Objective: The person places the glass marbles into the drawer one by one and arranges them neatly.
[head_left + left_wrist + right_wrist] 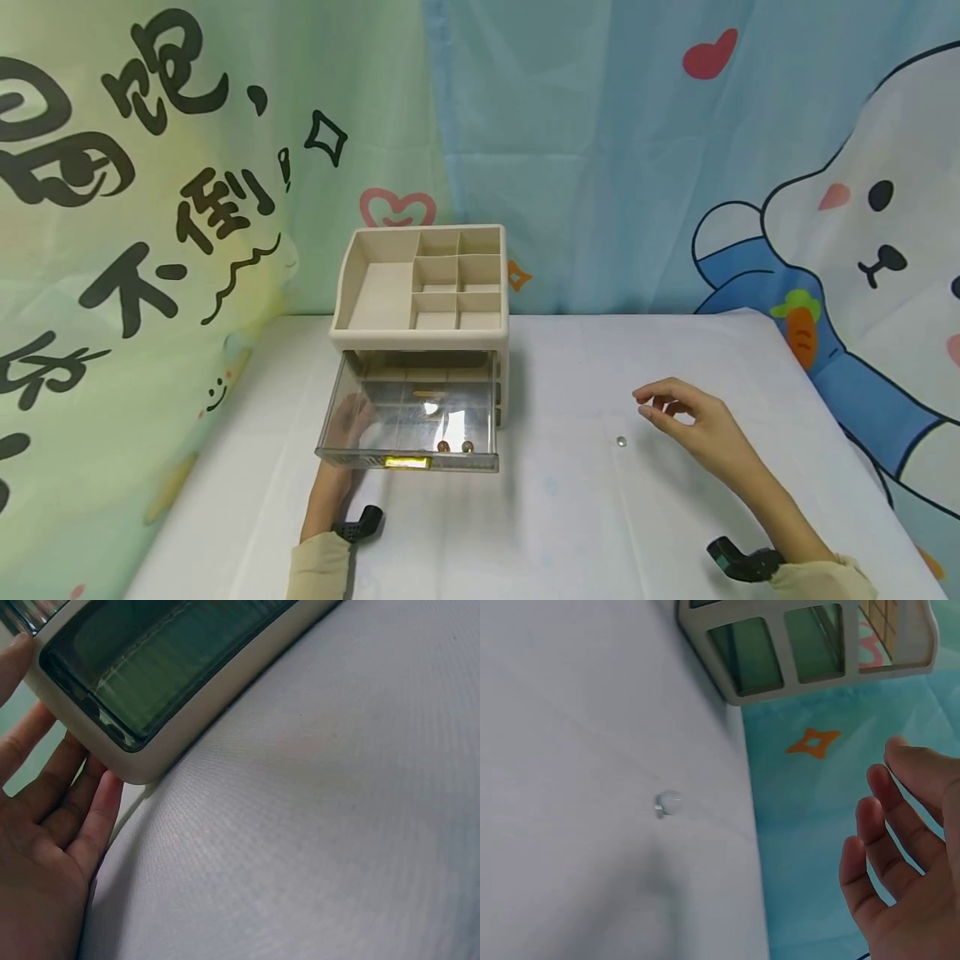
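A cream desktop organizer (420, 339) stands on the table with its clear upper drawer (352, 457) pulled out. Two small round beads, one of them a brownish bead (443, 447), lie near the drawer's front. My left hand (52, 840) rests against the organizer's side, fingers extended along it and thumb near its front edge; in the head view it shows partly through the drawer. Raised over the table on the right, my right hand (690, 421) holds nothing, its fingers loosely bent. A small clear bead (621, 442) lies on the cloth just left of it.
The organizer's top has one large compartment (382, 296) and several small ones. A white cloth (570, 517) covers the table. Behind it hangs a printed curtain (585, 167). Each wrist carries a black camera, such as the right one (746, 560).
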